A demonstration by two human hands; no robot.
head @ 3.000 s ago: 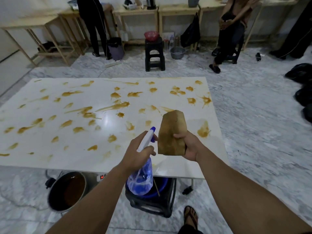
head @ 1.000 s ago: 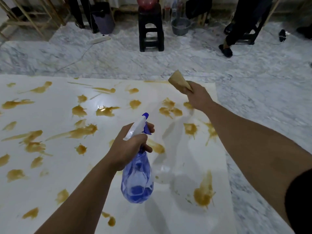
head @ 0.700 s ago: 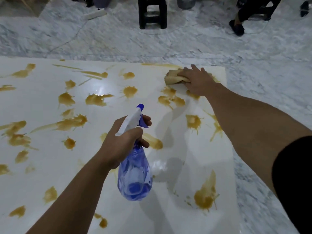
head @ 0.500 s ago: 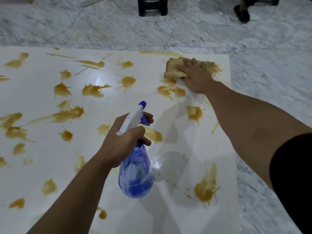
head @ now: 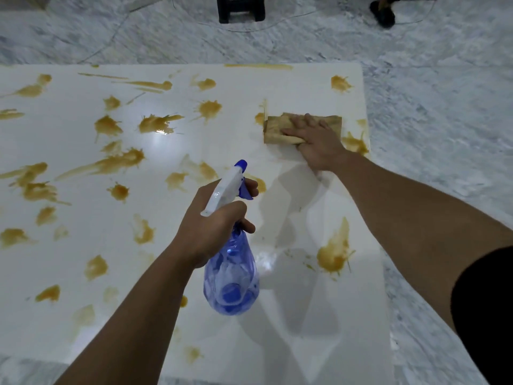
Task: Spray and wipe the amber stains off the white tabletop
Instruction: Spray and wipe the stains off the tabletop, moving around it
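The white tabletop (head: 277,345) carries several amber stains, among them a big splash (head: 333,254) near the right edge and a small one (head: 340,83) at the far right corner. My right hand (head: 316,143) lies flat, fingers spread, pressing a tan cloth (head: 277,129) onto the table near the far right. The surface just behind the cloth looks wiped. My left hand (head: 213,229) grips the neck of a blue translucent spray bottle (head: 231,276) held above the table's middle, its white and blue nozzle pointing away from me.
Grey marble floor surrounds the table beyond its far and right edges. A black stool (head: 240,9) stands past the far edge, with a thin cable on the floor beside it. A person's sandalled foot (head: 384,13) shows at the top right.
My right hand brought the cloth down onto the far right of the table and dragged it toward me, clearing stains there. The spray bottle stays raised in my left hand.
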